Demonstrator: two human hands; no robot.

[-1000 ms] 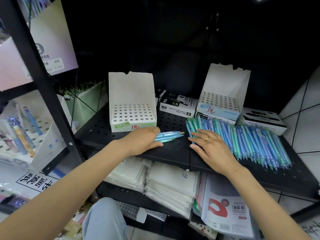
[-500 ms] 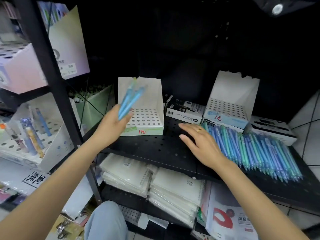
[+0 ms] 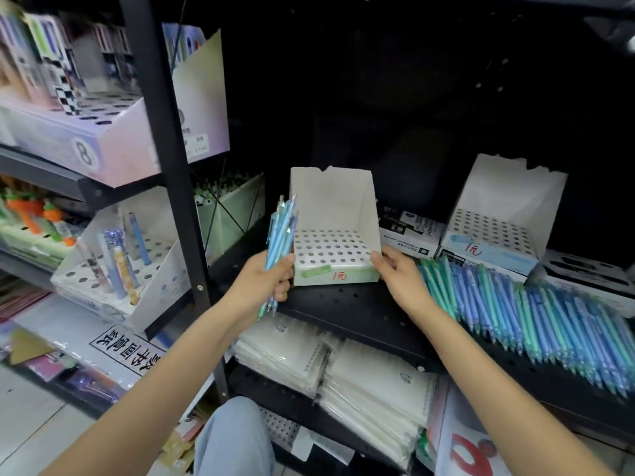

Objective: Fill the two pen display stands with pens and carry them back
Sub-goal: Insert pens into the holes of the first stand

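A white cardboard pen display stand (image 3: 335,235), its hole grid empty, sits upright at the picture's centre. A second empty stand (image 3: 494,225) stands at its 3 o'clock. Loose blue and green pens (image 3: 536,314) lie in a row at 4 o'clock. A fistful of blue pens (image 3: 280,242) stands upright at 9 o'clock.

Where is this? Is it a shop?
Most likely a stationery shop. Black shelves hold pen display stands with a handwritten price tag, a big pile of loose pens, and wrapped notebooks stacked below.
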